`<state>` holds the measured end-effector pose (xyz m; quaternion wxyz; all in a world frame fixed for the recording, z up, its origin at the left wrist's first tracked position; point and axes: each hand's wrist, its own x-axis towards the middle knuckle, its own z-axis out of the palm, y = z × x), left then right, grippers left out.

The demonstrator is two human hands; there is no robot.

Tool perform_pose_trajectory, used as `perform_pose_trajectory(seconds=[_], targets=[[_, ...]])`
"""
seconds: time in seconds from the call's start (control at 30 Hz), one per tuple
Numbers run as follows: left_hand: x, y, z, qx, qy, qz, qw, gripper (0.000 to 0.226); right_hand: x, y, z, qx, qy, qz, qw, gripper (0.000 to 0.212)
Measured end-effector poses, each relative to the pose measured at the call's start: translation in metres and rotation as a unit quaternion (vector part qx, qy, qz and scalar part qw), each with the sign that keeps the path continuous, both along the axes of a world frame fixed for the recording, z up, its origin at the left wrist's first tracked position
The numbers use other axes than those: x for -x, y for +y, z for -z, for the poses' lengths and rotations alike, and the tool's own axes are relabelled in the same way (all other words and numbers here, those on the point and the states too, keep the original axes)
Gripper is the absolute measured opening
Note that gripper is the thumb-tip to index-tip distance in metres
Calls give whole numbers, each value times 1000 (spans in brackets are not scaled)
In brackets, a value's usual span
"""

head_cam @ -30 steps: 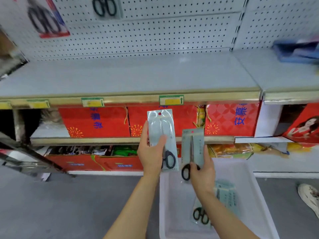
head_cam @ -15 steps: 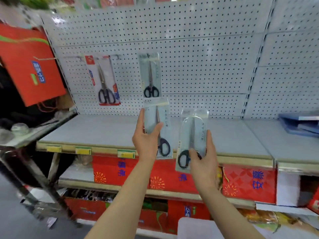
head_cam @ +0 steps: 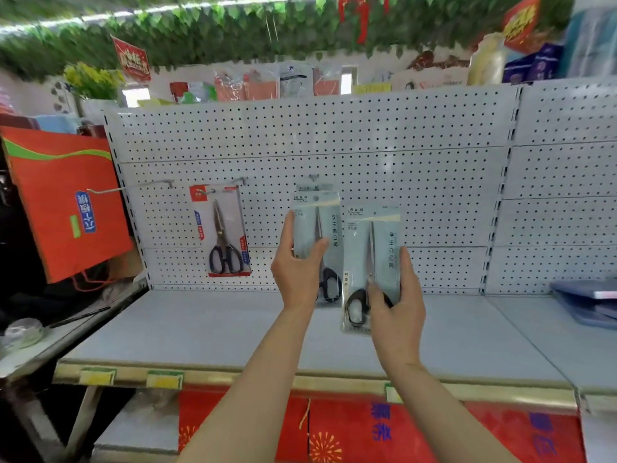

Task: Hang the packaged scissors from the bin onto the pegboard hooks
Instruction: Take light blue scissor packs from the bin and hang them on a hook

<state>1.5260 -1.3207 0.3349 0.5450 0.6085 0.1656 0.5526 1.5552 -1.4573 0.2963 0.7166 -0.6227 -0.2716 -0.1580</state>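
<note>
My left hand (head_cam: 298, 272) grips a pale blue pack of black-handled scissors (head_cam: 329, 228), held upright right in front of a hook (head_cam: 313, 177) on the white pegboard (head_cam: 400, 182). Another pale pack (head_cam: 315, 186) peeks out behind its top edge. My right hand (head_cam: 397, 295) holds a second pale blue scissors pack (head_cam: 377, 248) by its lower end, lower and to the right. A red-carded scissors pack (head_cam: 222, 235) hangs on a hook further left. The bin is out of view.
An empty hook (head_cam: 172, 184) sticks out at the left of the pegboard. A grey shelf (head_cam: 207, 325) runs below it, with blue folders (head_cam: 591, 299) at the right. A red gift bag (head_cam: 63, 202) hangs at the left. Red boxes (head_cam: 417, 429) sit under the shelf.
The view has swung up from the bin and lower shelves to the pegboard. Both hands have risen with their packs; the left pack now covers the pack hanging on the middle hook.
</note>
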Motion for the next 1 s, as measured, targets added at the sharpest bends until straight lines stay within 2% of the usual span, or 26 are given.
perform_pose_trajectory(seconds=[0.23,0.67,0.87,1.0], targets=[[-32,31,-13,6,16,23,1000,77,-14,25,-9,-15,4,13,1000,67],[-57,51,-21,-7,50,-10,999,77,-30,37,-13,9,-10,-11,1000,68],[-63,52,-10,-12,35,-24,999,76,-31,43,-14,6,-6,-19,1000,68],[-66,56,-3,-17,55,-36,998,76,-32,46,-15,2,-7,-22,1000,68]])
